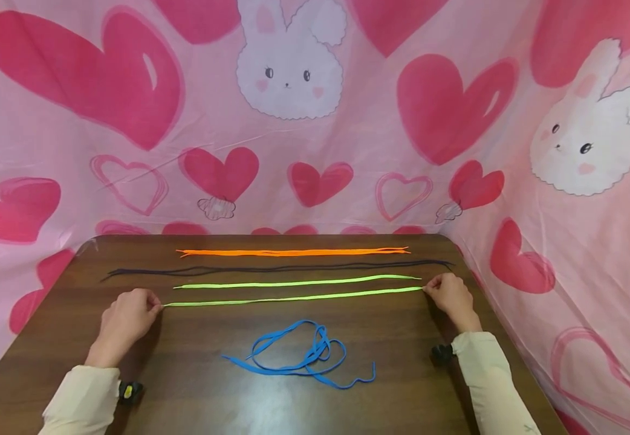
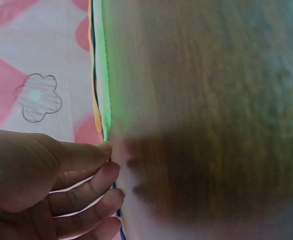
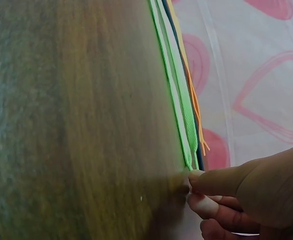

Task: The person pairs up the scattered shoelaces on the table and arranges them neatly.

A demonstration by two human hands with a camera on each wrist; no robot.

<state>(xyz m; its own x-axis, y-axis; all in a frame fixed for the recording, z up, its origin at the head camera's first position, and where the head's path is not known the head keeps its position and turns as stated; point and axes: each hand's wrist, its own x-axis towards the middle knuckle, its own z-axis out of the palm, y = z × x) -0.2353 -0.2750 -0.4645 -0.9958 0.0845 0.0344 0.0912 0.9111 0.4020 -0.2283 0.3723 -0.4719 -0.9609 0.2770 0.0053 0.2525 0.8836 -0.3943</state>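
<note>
A lime-green shoelace (image 1: 293, 298) stretches almost straight across the table between both hands. My left hand (image 1: 129, 320) pinches its left tip between thumb and finger, also seen with the left hand (image 2: 61, 185) in the left wrist view. At the other end my right hand (image 1: 452, 299) pinches the right tip; the right wrist view has that hand (image 3: 251, 192) gripping it the same way. Just beyond lies a second lime-green shoelace (image 1: 298, 282), roughly parallel. Nearer the front, a blue shoelace (image 1: 277, 370) lies in loose tangled loops.
Beyond the green laces, a dark shoelace pair (image 1: 293, 267) and an orange shoelace pair (image 1: 293, 252) lie lengthwise across the brown table (image 1: 195, 405). A pink cloth (image 1: 369, 133) with hearts and rabbits hangs behind the table and along its sides.
</note>
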